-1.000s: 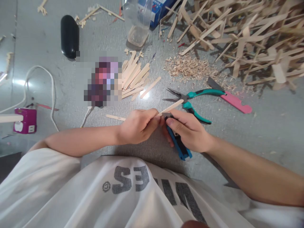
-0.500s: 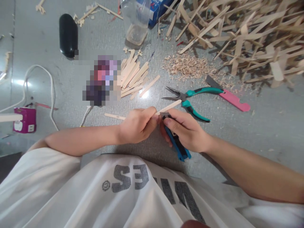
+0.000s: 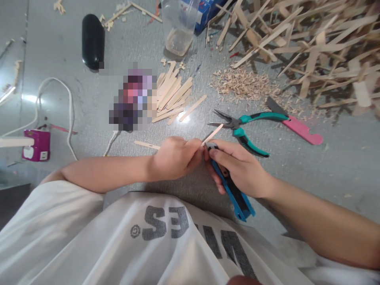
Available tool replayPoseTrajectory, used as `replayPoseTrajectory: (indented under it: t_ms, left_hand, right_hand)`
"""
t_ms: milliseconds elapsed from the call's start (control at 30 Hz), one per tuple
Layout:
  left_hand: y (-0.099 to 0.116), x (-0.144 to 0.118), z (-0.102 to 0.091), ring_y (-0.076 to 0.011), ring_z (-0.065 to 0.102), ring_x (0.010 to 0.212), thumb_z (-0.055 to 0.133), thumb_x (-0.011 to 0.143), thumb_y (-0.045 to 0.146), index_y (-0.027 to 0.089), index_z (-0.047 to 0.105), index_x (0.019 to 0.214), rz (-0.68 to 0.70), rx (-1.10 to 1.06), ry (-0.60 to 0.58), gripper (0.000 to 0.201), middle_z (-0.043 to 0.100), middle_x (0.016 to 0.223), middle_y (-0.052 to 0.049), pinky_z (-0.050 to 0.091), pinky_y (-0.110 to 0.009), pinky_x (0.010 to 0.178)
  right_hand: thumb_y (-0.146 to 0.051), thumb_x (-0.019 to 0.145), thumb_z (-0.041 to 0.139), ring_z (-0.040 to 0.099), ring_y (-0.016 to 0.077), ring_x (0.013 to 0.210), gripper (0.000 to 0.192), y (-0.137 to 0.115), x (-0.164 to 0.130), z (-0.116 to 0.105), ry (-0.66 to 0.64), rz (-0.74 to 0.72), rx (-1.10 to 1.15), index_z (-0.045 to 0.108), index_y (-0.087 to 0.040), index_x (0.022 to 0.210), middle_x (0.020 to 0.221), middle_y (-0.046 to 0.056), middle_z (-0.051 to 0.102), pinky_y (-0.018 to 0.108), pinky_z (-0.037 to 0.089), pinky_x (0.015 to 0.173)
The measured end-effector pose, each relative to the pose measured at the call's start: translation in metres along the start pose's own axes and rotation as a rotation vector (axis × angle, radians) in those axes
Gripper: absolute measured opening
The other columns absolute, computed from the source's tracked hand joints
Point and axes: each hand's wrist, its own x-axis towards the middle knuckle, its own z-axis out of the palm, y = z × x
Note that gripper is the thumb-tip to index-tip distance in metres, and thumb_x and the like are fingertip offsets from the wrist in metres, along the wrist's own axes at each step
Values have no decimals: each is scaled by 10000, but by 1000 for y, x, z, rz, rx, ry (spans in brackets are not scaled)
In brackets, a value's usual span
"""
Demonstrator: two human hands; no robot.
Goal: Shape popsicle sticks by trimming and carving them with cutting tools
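Note:
My left hand [image 3: 177, 159] is closed, pinching a thin wooden craft stick [image 3: 214, 133] between thumb and fingers. The stick's free end points up and right, over the table. Wrapped in my right hand [image 3: 243, 166] is a utility knife [image 3: 233, 194] with a blue and black handle, its metal head beside the left fingertips and close to the stick. Whether the blade touches the wood is hard to see. Just beyond the hands lie teal-handled needle-nose pliers [image 3: 236, 122], spread apart. Another craft stick [image 3: 145, 145] lies partly hidden behind my left hand.
A fanned heap of craft sticks [image 3: 175, 93] lies ahead, with wood shavings [image 3: 247, 84] to its right. A large stick pile [image 3: 320, 47] fills the far right. Also there: a pink-handled blade [image 3: 304, 130], clear plastic container [image 3: 179, 41], black case [image 3: 93, 41], purple charger [image 3: 37, 145], white cable [image 3: 69, 107].
The knife has swung, its tail end moving down and right, and its head has shifted slightly right. The stick now tilts more steeply and less of it shows. The whole view has shifted a little.

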Motion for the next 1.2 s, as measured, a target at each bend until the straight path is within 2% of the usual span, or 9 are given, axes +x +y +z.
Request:
replayPoseTrajectory:
  t_ms: [167, 367, 533, 800, 967, 1067, 1200]
  left_hand:
    - [1, 0, 0, -143, 461, 453, 357, 1132, 226, 200, 557, 892, 47, 29, 30, 313, 612, 585, 12, 289, -319, 505]
    - [3, -3, -1, -145, 425, 428, 304, 1151, 257, 194, 546, 858, 66, 115, -1, 385, 582, 557, 0, 260, -339, 486]
    - [5, -3, -3, -143, 422, 426, 303, 1147, 230, 200, 528, 857, 105, 135, 19, 369, 580, 551, 8, 256, -340, 485]
    - [3, -2, -4, -138, 410, 451, 342, 1137, 251, 239, 467, 811, 32, -28, 5, 349, 538, 551, 24, 293, -321, 494]
    - [3, -1, -5, -121, 422, 468, 389, 1112, 256, 249, 422, 782, -28, -142, 0, 332, 514, 554, 37, 320, -295, 510]
    - [4, -1, -6, -119, 422, 478, 397, 1103, 261, 248, 420, 769, -59, -160, -12, 335, 504, 555, 36, 319, -291, 514]
    - [5, -1, -7, -118, 390, 467, 411, 1101, 265, 243, 432, 753, -36, -139, 15, 350, 479, 541, 41, 287, -300, 504]
  right_hand:
    - [-478, 990, 625, 521, 84, 341, 313, 2, 0, 0, -33, 21, 36, 500, -221, 861, 511, -65, 585, 158, 450, 350]
    - [-515, 971, 652, 534, 92, 350, 343, 3, -3, 1, -36, 59, 56, 496, -225, 877, 519, -63, 587, 164, 455, 355]
    - [-526, 971, 651, 525, 92, 356, 345, 3, -3, 1, -45, 73, 65, 490, -229, 904, 522, -64, 584, 165, 455, 358]
    - [-471, 997, 646, 541, 98, 396, 311, 10, -2, 3, -1, -41, 42, 510, -221, 871, 553, -62, 572, 183, 482, 368]
    - [-460, 1045, 609, 547, 97, 410, 315, 16, 0, 2, -31, -141, 51, 539, -209, 869, 577, -48, 583, 186, 484, 376]
    - [-459, 1047, 616, 559, 103, 417, 315, 17, 1, 1, -45, -174, 61, 549, -206, 872, 595, -44, 594, 199, 491, 379]
    - [-461, 1053, 619, 560, 111, 412, 311, 17, 1, 1, -64, -225, 45, 565, -208, 881, 601, -43, 602, 214, 478, 375]
